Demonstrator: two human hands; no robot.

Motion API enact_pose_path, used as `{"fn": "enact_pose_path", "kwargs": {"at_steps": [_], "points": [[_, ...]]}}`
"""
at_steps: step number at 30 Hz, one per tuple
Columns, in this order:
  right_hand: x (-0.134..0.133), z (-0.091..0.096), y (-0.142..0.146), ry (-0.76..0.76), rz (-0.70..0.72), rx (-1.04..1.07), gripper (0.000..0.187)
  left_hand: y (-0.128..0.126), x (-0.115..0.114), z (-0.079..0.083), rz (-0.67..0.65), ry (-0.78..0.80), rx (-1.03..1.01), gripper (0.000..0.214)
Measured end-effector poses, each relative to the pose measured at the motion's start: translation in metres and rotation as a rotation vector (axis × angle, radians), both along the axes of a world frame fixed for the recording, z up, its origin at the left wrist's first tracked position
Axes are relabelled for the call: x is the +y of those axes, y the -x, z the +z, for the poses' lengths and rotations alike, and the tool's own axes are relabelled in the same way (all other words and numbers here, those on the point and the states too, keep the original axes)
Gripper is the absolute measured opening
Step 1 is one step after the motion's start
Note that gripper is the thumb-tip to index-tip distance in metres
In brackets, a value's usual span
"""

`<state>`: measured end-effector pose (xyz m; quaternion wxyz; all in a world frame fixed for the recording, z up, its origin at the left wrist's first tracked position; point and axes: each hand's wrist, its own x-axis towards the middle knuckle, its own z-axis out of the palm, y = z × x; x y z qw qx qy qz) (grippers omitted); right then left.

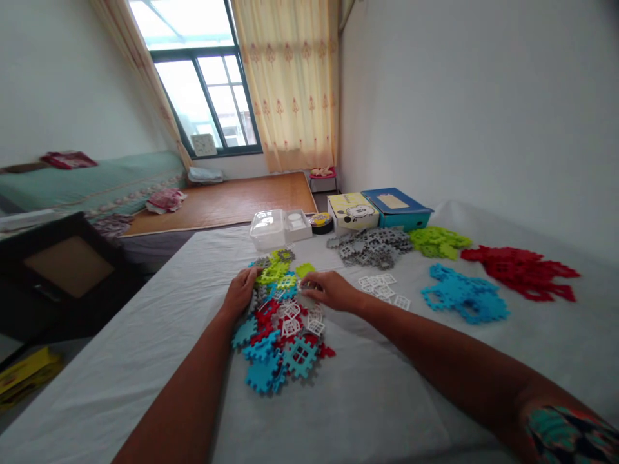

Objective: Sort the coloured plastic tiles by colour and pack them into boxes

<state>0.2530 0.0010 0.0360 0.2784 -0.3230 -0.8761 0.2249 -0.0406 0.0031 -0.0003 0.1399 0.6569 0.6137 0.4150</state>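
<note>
A mixed pile of flat, notched plastic building pieces lies before me on the white cloth, with red pieces point(267, 316), lime green pieces point(275, 273), blue pieces point(261, 375), grey ones and small white window-frame pieces point(291, 328). Against the pile's left edge rests my left hand point(239, 293), its fingers reaching onto the pieces, partly hidden, with no held piece visible. At the right edge, my right hand point(331, 290) is closed with curled fingers; something small and pale shows at the fingertips, too unclear to name.
Sorted heaps lie to the right: grey point(374, 245), lime point(439, 242), red point(520, 267), blue point(464, 296) and white pieces point(382, 287). Behind stand a clear plastic container point(267, 229), a yellow box point(353, 214), a blue box point(399, 207) and a round black-rimmed tin point(321, 223).
</note>
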Motion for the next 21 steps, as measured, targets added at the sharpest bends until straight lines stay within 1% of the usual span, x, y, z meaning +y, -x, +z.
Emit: {"fn": "enact_pose_path", "kwargs": {"at_steps": [1,3,5,7,9,10,12,14,16,19,21], "points": [[0.011,0.004,-0.011,-0.007,-0.065,0.023,0.022,0.0,0.0,0.0,0.004,0.001,-0.008,0.051],[0.037,0.009,-0.04,-0.051,-0.264,0.058,0.024,0.0,0.001,-0.001,0.008,0.006,-0.022,0.053],[0.064,0.011,-0.074,-0.089,-0.496,0.062,0.031,0.0,0.0,0.0,0.01,0.01,-0.028,0.053],[0.086,0.009,-0.105,-0.131,-0.678,0.027,0.04,-0.001,0.0,0.001,0.012,0.007,-0.03,0.053],[0.098,0.007,-0.125,-0.218,-0.787,-0.028,0.047,-0.002,-0.001,0.002,0.011,0.002,-0.029,0.051],[0.1,0.007,-0.129,-0.273,-0.81,-0.049,0.048,-0.003,-0.002,0.002,0.006,0.003,-0.027,0.051],[0.097,0.009,-0.125,-0.364,-0.783,-0.066,0.046,-0.003,-0.002,0.003,0.001,0.005,-0.026,0.051],[0.087,0.013,-0.108,-0.367,-0.661,-0.061,0.042,-0.003,-0.002,0.003,0.004,0.005,-0.024,0.052],[0.072,0.015,-0.084,-0.262,-0.467,-0.043,0.037,-0.003,-0.002,0.003,0.011,0.004,-0.016,0.052],[0.046,0.011,-0.049,-0.033,-0.141,-0.049,0.029,-0.003,-0.002,0.002,0.009,0.0,-0.002,0.051],[0.03,0.005,-0.031,0.024,0.007,-0.087,0.027,-0.003,-0.002,0.001,0.006,-0.003,-0.001,0.051]]}}
